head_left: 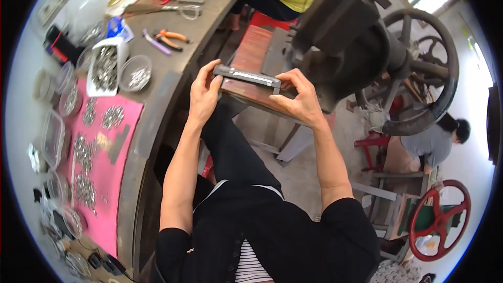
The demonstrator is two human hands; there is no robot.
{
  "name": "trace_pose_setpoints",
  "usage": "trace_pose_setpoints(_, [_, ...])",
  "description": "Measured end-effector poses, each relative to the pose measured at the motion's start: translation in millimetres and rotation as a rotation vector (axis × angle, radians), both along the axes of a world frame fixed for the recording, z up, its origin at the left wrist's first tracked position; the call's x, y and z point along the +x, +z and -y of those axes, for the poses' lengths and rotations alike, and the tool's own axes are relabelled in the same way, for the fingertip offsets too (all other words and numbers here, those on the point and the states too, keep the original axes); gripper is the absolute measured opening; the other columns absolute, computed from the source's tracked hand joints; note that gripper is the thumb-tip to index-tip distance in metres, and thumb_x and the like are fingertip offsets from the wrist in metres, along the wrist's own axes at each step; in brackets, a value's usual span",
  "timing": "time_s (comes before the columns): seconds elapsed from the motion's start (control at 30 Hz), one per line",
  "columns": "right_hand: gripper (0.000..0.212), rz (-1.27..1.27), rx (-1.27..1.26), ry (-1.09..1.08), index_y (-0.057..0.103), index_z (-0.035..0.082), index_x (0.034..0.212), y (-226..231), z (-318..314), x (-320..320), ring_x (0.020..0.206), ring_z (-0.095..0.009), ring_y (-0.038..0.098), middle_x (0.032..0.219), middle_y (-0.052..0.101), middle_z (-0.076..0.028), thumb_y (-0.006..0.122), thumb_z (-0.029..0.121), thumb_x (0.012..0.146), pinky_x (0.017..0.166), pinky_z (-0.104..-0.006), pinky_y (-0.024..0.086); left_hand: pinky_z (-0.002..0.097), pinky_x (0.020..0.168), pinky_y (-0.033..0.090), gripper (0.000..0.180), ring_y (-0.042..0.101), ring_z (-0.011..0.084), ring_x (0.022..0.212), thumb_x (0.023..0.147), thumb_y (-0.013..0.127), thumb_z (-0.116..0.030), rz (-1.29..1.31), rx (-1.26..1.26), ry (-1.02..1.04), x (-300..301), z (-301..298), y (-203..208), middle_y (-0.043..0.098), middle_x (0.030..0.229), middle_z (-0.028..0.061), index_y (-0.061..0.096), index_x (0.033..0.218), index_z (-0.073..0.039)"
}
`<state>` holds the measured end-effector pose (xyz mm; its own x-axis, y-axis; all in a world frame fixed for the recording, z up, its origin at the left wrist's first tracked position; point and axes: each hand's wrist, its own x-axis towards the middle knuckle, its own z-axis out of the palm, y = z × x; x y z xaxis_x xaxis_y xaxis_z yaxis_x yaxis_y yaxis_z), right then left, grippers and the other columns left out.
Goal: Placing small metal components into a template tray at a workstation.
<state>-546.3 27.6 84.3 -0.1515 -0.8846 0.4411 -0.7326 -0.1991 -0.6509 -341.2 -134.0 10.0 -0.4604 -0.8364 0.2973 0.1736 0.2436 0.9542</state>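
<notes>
Between my two hands I hold a dark, narrow metal bar-shaped fixture (pixel 246 76), with a row of small shiny pieces along its top. My left hand (pixel 204 97) grips its left end, fingers behind and thumb in front. At the other end my right hand (pixel 303 98) has its thumb and fingers closed around the bar's right end. A short grey metal part (pixel 276 90) shows by the right thumb; whether it belongs to the fixture I cannot tell. Below the fixture lies a worn reddish wooden board (pixel 243 90), beside the large dark press (pixel 346 36).
On the bench at left, a pink mat (pixel 112 178) bears several piles of small metal parts (pixel 85 191). A white tub (pixel 105 68), a clear bowl (pixel 135 73) and pliers (pixel 170 36) stand near. A large handwheel (pixel 450 73) is at right. Two other people sit or bend nearby.
</notes>
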Motion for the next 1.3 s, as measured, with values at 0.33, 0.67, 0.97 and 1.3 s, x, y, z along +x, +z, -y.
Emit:
trace_pose_setpoints(0.33, [0.045, 0.075, -0.057, -0.447, 0.058, 0.002, 0.097, -30, -16, -34, 0.076, -0.02, 0.057, 0.088, 0.054, -0.008, 0.089, 0.016, 0.069, 0.067, -0.0344, 0.05, 0.025, 0.104, 0.045, 0.039, 0.06, 0.0128, 0.118, 0.103, 0.053, -0.001, -0.018, 0.161, -0.362, -158, 37, -1, 0.066, 0.128, 0.0058, 0.058, 0.141, -0.002])
trace_pose_setpoints(0.67, [0.05, -0.136, -0.111, -0.495, 0.055, 0.006, 0.089, -51, 7, -20, 0.074, -0.029, 0.056, 0.081, 0.059, -0.008, 0.093, 0.032, 0.068, 0.069, -0.0405, 0.045, 0.0259, 0.093, 0.048, 0.041, 0.061, 0.009, 0.103, 0.105, 0.049, -0.011, 0.15, -0.001, -0.464, -201, 29, 8, 0.069, 0.116, 0.003, 0.053, 0.146, -0.005])
trace_pose_setpoints(0.97, [0.044, -0.402, -1.139, -1.102, 0.049, -0.006, 0.128, 91, -189, -58, 0.103, -0.03, 0.061, 0.118, 0.063, -0.02, 0.065, 0.018, 0.095, 0.095, -0.0393, 0.051, 0.0486, 0.125, 0.012, 0.085, 0.026, 0.0303, 0.154, 0.093, 0.065, -0.049, 0.144, -0.138, -0.55, -131, 6, 14, 0.035, 0.162, 0.0199, 0.034, 0.156, 0.0])
trace_pose_setpoints(1.3, [0.017, 0.035, -0.449, -1.181, 0.058, 0.002, 0.087, 99, -202, -94, 0.065, -0.014, 0.063, 0.074, 0.066, -0.007, 0.073, 0.007, 0.091, 0.069, -0.0274, 0.05, 0.0546, 0.125, 0.011, 0.116, 0.021, 0.0358, 0.155, 0.073, 0.083, -0.058, 0.361, -0.488, -0.454, -127, -13, 5, 0.029, 0.164, 0.019, 0.029, 0.158, 0.0])
